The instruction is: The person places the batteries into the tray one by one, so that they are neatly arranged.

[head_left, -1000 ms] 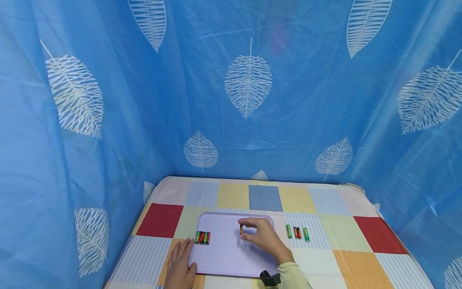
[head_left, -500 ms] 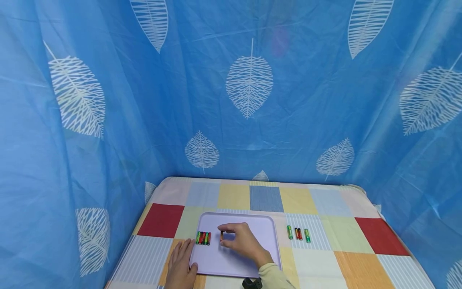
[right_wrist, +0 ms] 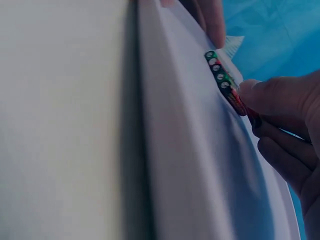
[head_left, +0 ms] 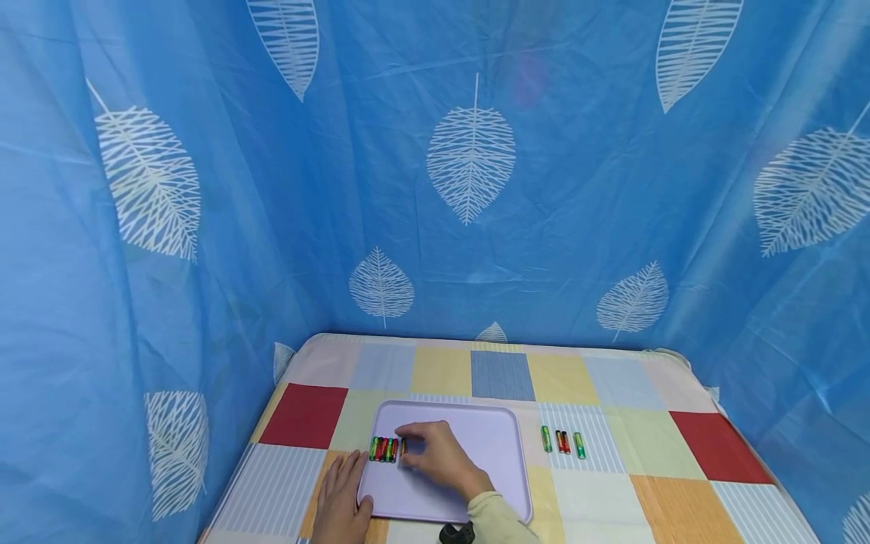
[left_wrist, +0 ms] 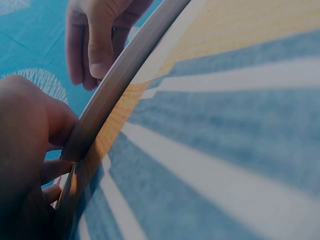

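My right hand (head_left: 438, 457) pinches a battery (head_left: 403, 447) between thumb and fingers, low over the left part of a lilac tray (head_left: 469, 495). Just left of it, several red and green batteries (head_left: 384, 449) lie side by side in a row on the tray. In the right wrist view the row's ends (right_wrist: 220, 76) face the camera, with the thumb close beside the last one. My left hand (head_left: 340, 495) rests at the tray's left edge, its fingers extended. The left wrist view has this hand (left_wrist: 30, 135) against the tray's rim (left_wrist: 115, 82).
Right of the tray, on the patchwork cloth (head_left: 591, 499), lie a green battery (head_left: 547, 438), a red and black pair (head_left: 563, 442) and another green battery (head_left: 579, 445). A blue curtain (head_left: 469, 272) with white leaves surrounds the table.
My right hand has carried the battery leftward across the tray, from its right half to beside the row. The left hand stays at the tray's edge.
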The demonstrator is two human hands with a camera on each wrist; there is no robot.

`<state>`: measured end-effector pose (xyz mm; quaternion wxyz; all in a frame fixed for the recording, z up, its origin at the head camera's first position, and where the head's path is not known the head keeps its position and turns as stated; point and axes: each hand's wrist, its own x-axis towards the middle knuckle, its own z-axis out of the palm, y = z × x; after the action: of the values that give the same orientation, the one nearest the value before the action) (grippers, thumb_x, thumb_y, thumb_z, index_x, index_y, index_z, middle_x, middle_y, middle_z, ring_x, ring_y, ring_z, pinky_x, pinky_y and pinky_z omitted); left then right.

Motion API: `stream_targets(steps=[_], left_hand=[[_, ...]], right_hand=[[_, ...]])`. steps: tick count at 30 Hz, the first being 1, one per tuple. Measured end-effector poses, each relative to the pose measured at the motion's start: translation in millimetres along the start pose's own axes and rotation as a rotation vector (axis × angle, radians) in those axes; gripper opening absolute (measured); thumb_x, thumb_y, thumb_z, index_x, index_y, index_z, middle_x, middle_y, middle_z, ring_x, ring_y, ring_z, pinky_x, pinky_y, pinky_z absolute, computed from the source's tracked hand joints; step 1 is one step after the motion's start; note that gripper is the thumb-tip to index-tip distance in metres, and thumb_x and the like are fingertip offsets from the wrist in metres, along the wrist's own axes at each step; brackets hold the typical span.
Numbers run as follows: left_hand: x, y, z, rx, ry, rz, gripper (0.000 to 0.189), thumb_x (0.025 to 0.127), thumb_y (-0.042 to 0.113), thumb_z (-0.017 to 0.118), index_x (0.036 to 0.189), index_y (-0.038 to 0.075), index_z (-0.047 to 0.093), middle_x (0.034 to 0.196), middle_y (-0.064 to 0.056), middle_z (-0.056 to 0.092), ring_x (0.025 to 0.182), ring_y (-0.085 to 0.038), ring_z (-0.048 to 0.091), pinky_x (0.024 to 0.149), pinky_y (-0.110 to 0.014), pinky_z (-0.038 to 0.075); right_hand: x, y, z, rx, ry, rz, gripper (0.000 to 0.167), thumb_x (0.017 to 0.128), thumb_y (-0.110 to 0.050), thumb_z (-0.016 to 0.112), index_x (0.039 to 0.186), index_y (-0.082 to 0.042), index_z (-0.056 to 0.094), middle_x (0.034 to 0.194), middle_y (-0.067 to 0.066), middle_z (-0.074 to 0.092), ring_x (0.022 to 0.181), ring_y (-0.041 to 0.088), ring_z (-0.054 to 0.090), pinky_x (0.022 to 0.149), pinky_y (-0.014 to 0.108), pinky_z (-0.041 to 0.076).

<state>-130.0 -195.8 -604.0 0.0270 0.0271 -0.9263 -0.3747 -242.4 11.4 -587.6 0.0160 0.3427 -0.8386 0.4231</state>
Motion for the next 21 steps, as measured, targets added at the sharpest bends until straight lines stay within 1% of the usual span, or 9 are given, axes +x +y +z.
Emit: stream_targets(steps=[6,10,12,17,21], left_hand=[[-0.9,-1.7,1.0,0.012,0.018,0.034,0.072,0.09,0.005,0.07,0.159,-0.001,0.051,0.165,-0.028,0.047,0.156,-0.057,0.028,0.125,-0.081,0.018],[-0.9,-1.3,1.0,0.016,0.026,0.035,0.071,0.089,0.005,0.07,0.158,-0.002,0.052,0.164,-0.028,0.048,0.156,-0.056,0.028,0.125,-0.08,0.019],[-0.5,-0.8,0.7,0.016,0.022,0.023,0.072,0.089,0.005,0.069,0.158,-0.002,0.052,0.165,-0.028,0.048,0.157,-0.056,0.028,0.126,-0.08,0.018],[-0.4,-0.5,1.0,0.015,0.014,0.02,0.072,0.089,0.005,0.07,0.158,-0.002,0.051,0.165,-0.028,0.047,0.156,-0.056,0.028,0.125,-0.081,0.019],[-1.0,-0.9,1.2,0.008,0.014,0.026,0.072,0.089,0.005,0.07,0.158,-0.002,0.051,0.165,-0.028,0.047,0.155,-0.056,0.028,0.125,-0.08,0.019]], right_hand=[[3.6,-0.6,7.5,-0.086,-0.012,0.015,0.043,0.081,-0.003,0.091,0.123,-0.008,0.083,0.119,0.001,0.084,0.115,0.013,0.077,0.103,0.028,0.062],[6.3,-2.7,9.4,-0.131,-0.02,0.012,0.044,0.081,-0.005,0.092,0.124,-0.009,0.083,0.12,0.001,0.084,0.116,0.013,0.077,0.104,0.029,0.062],[6.8,-4.0,9.9,-0.142,-0.023,0.005,0.044,0.081,-0.006,0.092,0.124,-0.008,0.082,0.12,0.001,0.084,0.116,0.013,0.078,0.103,0.029,0.062],[6.3,-5.6,10.6,-0.162,-0.02,-0.021,0.044,0.081,-0.006,0.093,0.123,-0.006,0.082,0.119,0.003,0.084,0.114,0.014,0.078,0.101,0.029,0.063],[4.6,-6.1,7.3,-0.151,-0.02,0.007,0.045,0.082,-0.008,0.092,0.126,-0.007,0.082,0.122,0.003,0.083,0.116,0.013,0.077,0.103,0.029,0.063]])
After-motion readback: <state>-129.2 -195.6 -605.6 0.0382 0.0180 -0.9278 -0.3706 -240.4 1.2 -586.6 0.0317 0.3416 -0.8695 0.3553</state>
